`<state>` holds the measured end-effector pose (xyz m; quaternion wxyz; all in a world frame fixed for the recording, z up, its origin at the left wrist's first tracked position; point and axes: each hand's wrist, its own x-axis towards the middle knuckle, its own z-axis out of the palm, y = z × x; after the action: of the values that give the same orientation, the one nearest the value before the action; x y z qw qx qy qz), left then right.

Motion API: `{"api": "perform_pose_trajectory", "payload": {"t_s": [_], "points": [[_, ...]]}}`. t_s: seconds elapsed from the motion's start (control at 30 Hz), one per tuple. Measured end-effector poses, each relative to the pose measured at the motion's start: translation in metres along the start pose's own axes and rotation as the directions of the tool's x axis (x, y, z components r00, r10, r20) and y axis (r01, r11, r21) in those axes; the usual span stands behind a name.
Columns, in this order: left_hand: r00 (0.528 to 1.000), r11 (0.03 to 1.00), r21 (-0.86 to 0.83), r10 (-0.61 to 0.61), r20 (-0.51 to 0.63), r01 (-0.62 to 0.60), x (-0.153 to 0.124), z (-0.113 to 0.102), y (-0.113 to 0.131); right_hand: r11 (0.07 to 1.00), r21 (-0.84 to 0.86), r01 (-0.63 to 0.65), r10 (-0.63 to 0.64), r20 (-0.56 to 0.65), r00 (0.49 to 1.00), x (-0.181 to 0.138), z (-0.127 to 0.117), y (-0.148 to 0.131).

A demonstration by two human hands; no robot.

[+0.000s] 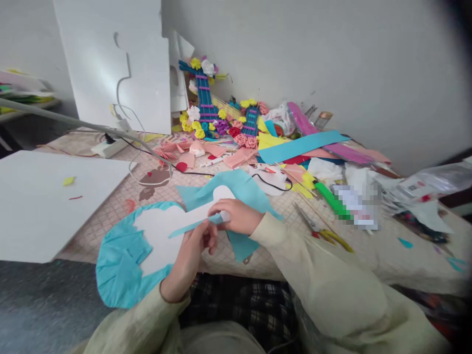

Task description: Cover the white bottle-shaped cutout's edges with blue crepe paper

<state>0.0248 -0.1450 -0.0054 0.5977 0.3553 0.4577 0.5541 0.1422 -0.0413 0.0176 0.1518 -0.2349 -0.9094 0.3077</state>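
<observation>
A white guitar-shaped cutout (pixel 162 231) lies at the table's front edge, its wide body partly wrapped in blue crepe paper (pixel 118 265). A narrow blue flap (pixel 188 227) is folded along the neck's near edge. My left hand (pixel 193 250) is closed, its fingers curled at this flap. My right hand (pixel 238 216) grips the neck near its rounded end, thumb and fingers pinching the cutout and the blue paper's edge. Beneath and behind the neck spreads a blue crepe sheet (pixel 243 189).
Scissors (pixel 324 233) and a green utility knife (pixel 332 199) lie on the right. At the back stand decorated blue guitars (pixel 204 98) with paper flowers. A white board (pixel 55 201) is on the left, near a power strip (pixel 110 146) and cables. Crepe strips (pixel 302 147) lie behind.
</observation>
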Motion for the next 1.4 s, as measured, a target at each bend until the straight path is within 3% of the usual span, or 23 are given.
{"api": "perform_pose_trajectory", "payload": {"t_s": [0.1, 0.17, 0.23, 0.3, 0.4, 0.47, 0.53, 0.63, 0.83, 1.13, 1.4], "points": [[0.996, 0.99, 0.134, 0.019, 0.087, -0.031, -0.017, -0.008, 0.005, 0.989, 0.094, -0.117, 0.12, -0.026, 0.992, 0.013, 0.002, 0.01], [0.986, 0.921, 0.374, 0.047, 0.16, -0.105, -0.033, -0.013, 0.011, 0.978, 0.143, -0.154, 0.162, -0.05, 0.985, 0.017, 0.0, 0.014], [0.958, 0.716, 0.644, 0.135, 0.252, -0.27, -0.046, -0.017, 0.015, 0.975, 0.154, -0.162, 0.173, -0.062, 0.983, 0.021, -0.002, 0.017], [0.912, 0.42, 0.811, 0.238, 0.335, -0.407, -0.053, -0.024, 0.014, 0.975, 0.143, -0.171, 0.185, -0.085, 0.979, 0.026, -0.002, 0.021], [0.87, 0.047, 0.914, 0.329, 0.367, -0.403, -0.049, -0.042, 0.004, 0.973, 0.12, -0.195, 0.211, -0.132, 0.969, 0.034, -0.001, 0.029], [0.861, -0.103, 0.925, 0.338, 0.379, -0.367, -0.042, -0.055, -0.005, 0.972, 0.098, -0.213, 0.226, -0.148, 0.963, 0.038, 0.0, 0.034], [0.852, -0.186, 0.908, 0.318, 0.416, -0.375, -0.037, -0.065, -0.01, 0.972, 0.076, -0.221, 0.23, -0.15, 0.961, 0.041, 0.001, 0.036], [0.841, -0.227, 0.881, 0.274, 0.467, -0.415, -0.034, -0.071, -0.01, 0.976, 0.071, -0.204, 0.213, -0.136, 0.968, 0.044, 0.0, 0.036], [0.838, -0.2, 0.867, 0.233, 0.494, -0.456, -0.037, -0.072, 0.0, 0.981, 0.071, -0.181, 0.188, -0.106, 0.977, 0.05, -0.003, 0.032], [0.81, -0.206, 0.846, 0.246, 0.532, -0.492, -0.036, -0.072, 0.0, 0.968, 0.036, -0.247, 0.25, -0.093, 0.964, 0.059, 0.006, 0.043], [0.856, -0.152, 0.882, 0.217, 0.469, -0.445, -0.036, -0.067, 0.005, 0.952, -0.031, -0.304, 0.299, -0.111, 0.948, 0.059, 0.014, 0.046]]}}
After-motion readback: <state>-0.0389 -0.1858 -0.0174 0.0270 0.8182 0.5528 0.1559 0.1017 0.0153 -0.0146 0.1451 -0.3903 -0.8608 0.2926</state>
